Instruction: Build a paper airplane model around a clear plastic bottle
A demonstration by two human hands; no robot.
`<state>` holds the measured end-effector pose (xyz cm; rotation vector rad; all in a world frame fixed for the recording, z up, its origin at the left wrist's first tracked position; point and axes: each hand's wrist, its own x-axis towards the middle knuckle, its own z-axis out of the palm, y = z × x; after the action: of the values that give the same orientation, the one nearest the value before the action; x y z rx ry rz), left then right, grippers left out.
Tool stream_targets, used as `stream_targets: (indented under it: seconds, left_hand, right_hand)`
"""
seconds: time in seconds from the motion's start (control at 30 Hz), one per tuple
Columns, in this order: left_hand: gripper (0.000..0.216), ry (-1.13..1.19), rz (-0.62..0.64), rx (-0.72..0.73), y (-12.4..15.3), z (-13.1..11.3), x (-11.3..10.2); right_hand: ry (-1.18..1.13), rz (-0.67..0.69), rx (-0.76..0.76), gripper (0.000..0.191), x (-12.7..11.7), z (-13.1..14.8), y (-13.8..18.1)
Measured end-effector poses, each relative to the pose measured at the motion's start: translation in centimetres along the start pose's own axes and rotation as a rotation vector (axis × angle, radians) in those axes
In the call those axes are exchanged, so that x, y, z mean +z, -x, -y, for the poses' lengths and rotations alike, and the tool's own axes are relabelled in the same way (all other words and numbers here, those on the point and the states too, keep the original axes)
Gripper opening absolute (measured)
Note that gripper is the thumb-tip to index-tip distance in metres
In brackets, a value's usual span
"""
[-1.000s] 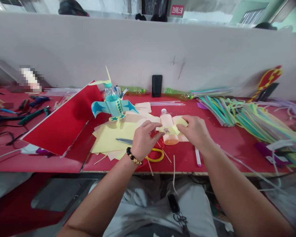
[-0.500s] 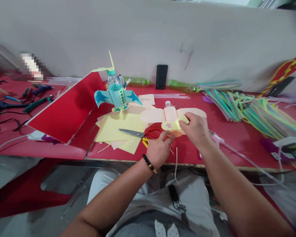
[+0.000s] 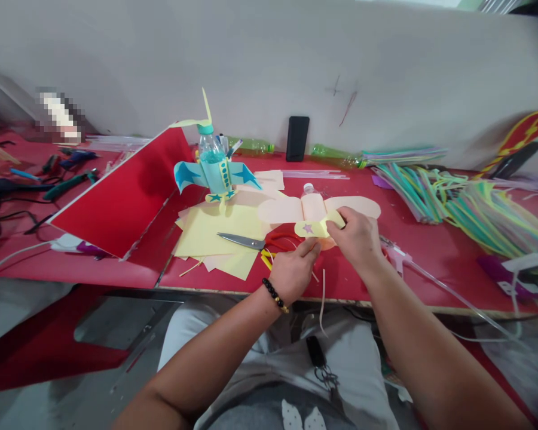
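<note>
A small plastic bottle (image 3: 308,189) lies with its cap away from me. Pale pink paper wraps its middle, and two pink paper wings (image 3: 278,211) spread to the sides. My right hand (image 3: 357,237) pinches a yellow paper strip (image 3: 316,228) with a purple star at one end, laid across the bottle's near part. My left hand (image 3: 295,272) is closed at the bottle's near end, fingertips against it; its exact grip is partly hidden. Red-handled scissors (image 3: 246,240) lie partly open beside my left hand, on yellow paper sheets (image 3: 210,230).
A bottle model (image 3: 215,170) with blue wings stands behind the paper, beside a leaning red board (image 3: 125,197). A black phone (image 3: 297,138) leans on the wall. Bundled coloured strips (image 3: 412,191) lie at right, near a glue gun (image 3: 397,257). Tools and cables lie left.
The view has shifted slightly. My left fingers have drawn closer together at the bottle's near end. My right hand keeps its pinch on the yellow strip, almost unmoved.
</note>
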<state>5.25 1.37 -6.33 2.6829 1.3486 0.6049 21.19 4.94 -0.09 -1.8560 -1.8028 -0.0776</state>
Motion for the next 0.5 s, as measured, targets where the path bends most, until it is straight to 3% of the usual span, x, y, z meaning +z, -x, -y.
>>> stream_targets:
  seconds: [0.5]
  left_hand:
    - [0.042, -0.002, -0.011, 0.009, 0.00, 0.05, 0.30]
  right_hand:
    - [0.122, 0.026, -0.025, 0.012, 0.47, 0.34, 0.02]
